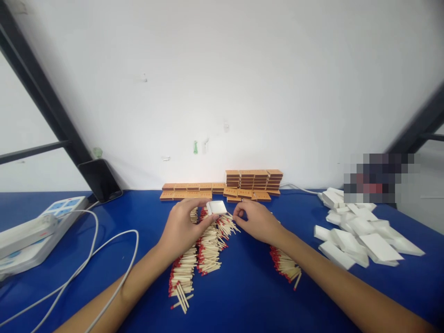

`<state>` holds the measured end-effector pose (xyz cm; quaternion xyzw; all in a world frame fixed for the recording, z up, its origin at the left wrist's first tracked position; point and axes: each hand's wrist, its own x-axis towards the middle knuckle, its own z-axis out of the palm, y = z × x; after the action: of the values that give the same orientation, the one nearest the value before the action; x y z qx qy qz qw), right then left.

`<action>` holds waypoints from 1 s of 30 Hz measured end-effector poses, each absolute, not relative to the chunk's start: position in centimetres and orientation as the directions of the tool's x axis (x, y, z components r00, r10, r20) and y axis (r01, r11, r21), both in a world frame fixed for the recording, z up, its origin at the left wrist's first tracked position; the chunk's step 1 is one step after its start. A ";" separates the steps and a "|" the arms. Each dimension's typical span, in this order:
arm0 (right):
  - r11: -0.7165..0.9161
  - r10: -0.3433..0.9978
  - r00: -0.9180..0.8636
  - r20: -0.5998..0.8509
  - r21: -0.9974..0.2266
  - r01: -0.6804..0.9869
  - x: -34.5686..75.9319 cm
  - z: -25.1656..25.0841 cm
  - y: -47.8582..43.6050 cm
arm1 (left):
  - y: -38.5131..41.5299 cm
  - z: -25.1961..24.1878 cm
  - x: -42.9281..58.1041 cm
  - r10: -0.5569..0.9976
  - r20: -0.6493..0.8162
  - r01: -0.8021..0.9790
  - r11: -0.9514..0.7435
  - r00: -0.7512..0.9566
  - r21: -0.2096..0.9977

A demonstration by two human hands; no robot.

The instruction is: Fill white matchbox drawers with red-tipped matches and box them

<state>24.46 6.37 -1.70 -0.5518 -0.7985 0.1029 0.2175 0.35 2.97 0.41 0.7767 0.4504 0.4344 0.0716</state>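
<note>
My left hand [185, 226] grips a small white matchbox tray [218, 207] between thumb and fingers, its open side tipped up toward me. No matches can be made out inside it. Just right of the tray, my right hand [258, 220] is closed in a pinch; whatever its fingertips hold is too small to make out. Red-tipped matches [210, 247] lie in long rows under and in front of my left hand, some partly hidden by it. Another heap of matches [285, 266] lies beside my right forearm.
Orange-brown matchboxes [255, 181] are stacked against the wall, with a lower row [187, 192] to their left. White trays [360, 231] are piled on the right. A power strip [45, 236], a looping white cable [137, 240] and a leaning phone [100, 178] occupy the left.
</note>
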 end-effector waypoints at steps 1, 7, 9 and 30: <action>0.364 0.930 -0.299 0.214 -0.409 0.837 24.7 -1.6 6.3 | 3.0 0.4 0.3 0.760 0.612 0.639 -0.585 0.218 0.499; 0.323 0.945 -0.302 0.122 -0.475 0.819 25.7 -1.2 5.9 | 3.0 0.2 0.3 0.767 0.602 0.657 -0.574 0.221 0.489; 0.326 0.945 -0.303 0.125 -0.448 0.832 25.6 -1.2 5.8 | 3.0 0.3 0.3 0.764 0.604 0.659 -0.578 0.229 0.481; 0.312 0.942 -0.256 0.216 -0.286 0.906 23.6 -1.6 5.4 | 3.3 0.0 0.0 0.744 0.623 0.702 -0.578 0.244 0.416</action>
<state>23.61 5.43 -1.57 -0.5843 -0.7908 0.0518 0.1745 0.02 3.32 0.01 0.7881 0.4585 0.4099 0.0256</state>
